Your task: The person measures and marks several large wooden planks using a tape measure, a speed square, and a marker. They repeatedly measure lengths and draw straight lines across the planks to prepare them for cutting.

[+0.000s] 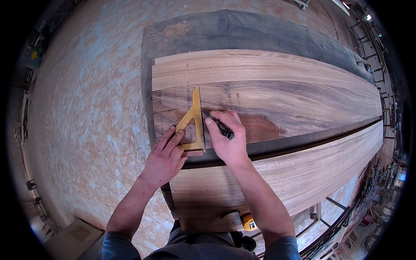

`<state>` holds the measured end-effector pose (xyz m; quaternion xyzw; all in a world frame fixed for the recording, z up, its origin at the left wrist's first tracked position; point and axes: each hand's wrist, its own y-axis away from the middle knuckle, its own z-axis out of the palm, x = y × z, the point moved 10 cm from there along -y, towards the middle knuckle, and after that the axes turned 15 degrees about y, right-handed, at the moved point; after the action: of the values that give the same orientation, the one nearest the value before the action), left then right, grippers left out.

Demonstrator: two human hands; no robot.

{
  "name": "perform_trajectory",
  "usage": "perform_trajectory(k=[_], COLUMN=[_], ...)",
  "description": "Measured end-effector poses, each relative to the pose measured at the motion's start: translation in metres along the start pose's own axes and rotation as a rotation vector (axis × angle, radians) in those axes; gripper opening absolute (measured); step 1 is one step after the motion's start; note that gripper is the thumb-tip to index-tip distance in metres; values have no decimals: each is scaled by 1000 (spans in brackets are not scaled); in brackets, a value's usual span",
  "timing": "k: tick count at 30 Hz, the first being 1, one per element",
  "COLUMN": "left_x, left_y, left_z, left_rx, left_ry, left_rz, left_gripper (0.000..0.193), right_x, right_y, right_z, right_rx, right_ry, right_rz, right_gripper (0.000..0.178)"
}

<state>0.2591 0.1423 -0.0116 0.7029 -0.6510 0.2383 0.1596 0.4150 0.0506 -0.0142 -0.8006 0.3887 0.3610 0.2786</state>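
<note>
My left hand (165, 158) grips a yellow triangular carpenter's square (198, 117) by its lower left part. The square lies on a dark-grained wooden board (260, 102), with its long straight edge running across the board and its lower bar at the board's near edge. A black marker (223, 129) is pinched in my right hand (229, 138), just right of that straight edge. Its tip points toward the square, but whether it touches the wood cannot be made out. Reddish-brown patches show on the board beside my right hand.
A paler board (251, 65) lies along the far side. Nearer me, past a dark gap, is another pale board (294, 169). The boards rest on a dark worktable (242, 28). A yellow-and-black tape measure (249, 222) sits near my waist. Scuffed floor (86, 121) stretches left.
</note>
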Motion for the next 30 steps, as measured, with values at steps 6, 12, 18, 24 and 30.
perform_trajectory(k=[6, 12, 18, 24, 30], left_x=[2, 0, -3, -3, -2], left_y=[-2, -1, 2, 2, 0], left_z=[-2, -1, 1, 1, 1], left_rx=[-13, -7, 15, 16, 5], left_ry=[11, 22, 32, 27, 8], left_rz=[-10, -10, -3, -1, 5], left_gripper=[27, 27, 28, 28, 28], right_x=[-4, 23, 50, 35, 11], right_y=[-18, -32, -25, -18, -10], right_z=[-2, 14, 21, 1, -2], right_rx=[52, 23, -8, 20, 22], right_ry=[-32, -150, -420, -221, -85], right_rz=[15, 140, 334, 179, -24], right_gripper=[24, 21, 22, 17, 16])
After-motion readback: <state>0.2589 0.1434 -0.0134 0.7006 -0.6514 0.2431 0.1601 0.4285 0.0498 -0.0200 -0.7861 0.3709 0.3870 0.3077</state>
